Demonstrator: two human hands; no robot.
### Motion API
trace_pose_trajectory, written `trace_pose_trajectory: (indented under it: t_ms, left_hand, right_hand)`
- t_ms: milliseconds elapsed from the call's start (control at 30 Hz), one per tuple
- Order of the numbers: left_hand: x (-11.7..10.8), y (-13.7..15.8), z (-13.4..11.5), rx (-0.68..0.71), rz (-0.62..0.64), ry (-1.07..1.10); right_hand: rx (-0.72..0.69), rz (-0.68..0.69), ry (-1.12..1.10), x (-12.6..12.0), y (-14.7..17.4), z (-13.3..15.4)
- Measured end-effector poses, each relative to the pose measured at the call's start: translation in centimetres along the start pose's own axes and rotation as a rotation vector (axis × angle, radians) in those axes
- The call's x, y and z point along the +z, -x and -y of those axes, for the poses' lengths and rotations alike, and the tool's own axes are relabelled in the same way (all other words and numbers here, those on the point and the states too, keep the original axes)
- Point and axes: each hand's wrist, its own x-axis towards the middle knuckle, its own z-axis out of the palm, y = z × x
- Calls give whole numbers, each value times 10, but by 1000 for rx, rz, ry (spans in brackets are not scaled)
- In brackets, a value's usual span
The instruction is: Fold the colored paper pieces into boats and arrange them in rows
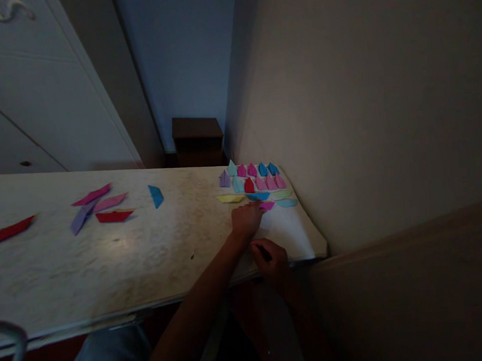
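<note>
My left hand (247, 220) reaches to the right end of the table, its fingers closed on a magenta folded paper boat (267, 206). Just behind that boat are a blue paper boat (259, 196), a yellow one (231, 198) and a pale green one (281, 194). A light teal paper boat (287, 203) lies to its right. My right hand (275, 260) rests at the table's front edge, loosely curled, with no object visible in it. Farther back, several small pointed paper pieces stand in two rows, among them a red one (248, 185) and a lavender one (224, 179).
On the left of the worn white table (167, 253) lie more folded papers: red (115, 216), purple (83, 216), pink (111, 202) and blue (156, 196). A wall (364, 109) borders the table's right end. A brown cabinet (197, 128) stands beyond.
</note>
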Motion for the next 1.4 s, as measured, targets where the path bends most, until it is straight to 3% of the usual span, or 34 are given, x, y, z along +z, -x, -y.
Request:
trace_pose_trajectory:
  t_ms: [267,533,700,967,1200,1400]
  left_hand:
    - [-5,18,13,-31,-14,81]
    - [-22,77,74,1,-19,122]
    - [-43,126,128,2,8,108]
    - [-64,180,199,-176,-142,185]
    - [-65,190,217,-198,-307,413]
    - [-60,193,213,-202,-366,377]
  right_hand:
    - [153,6,-33,3,-2,7]
    - [328,19,-205,11,-18,7]
    - [209,148,-161,38,-43,24]
    - [-117,413,49,123,-96,74]
    - [-167,575,480,178,-151,96]
    - [-241,662,611,196,-169,97]
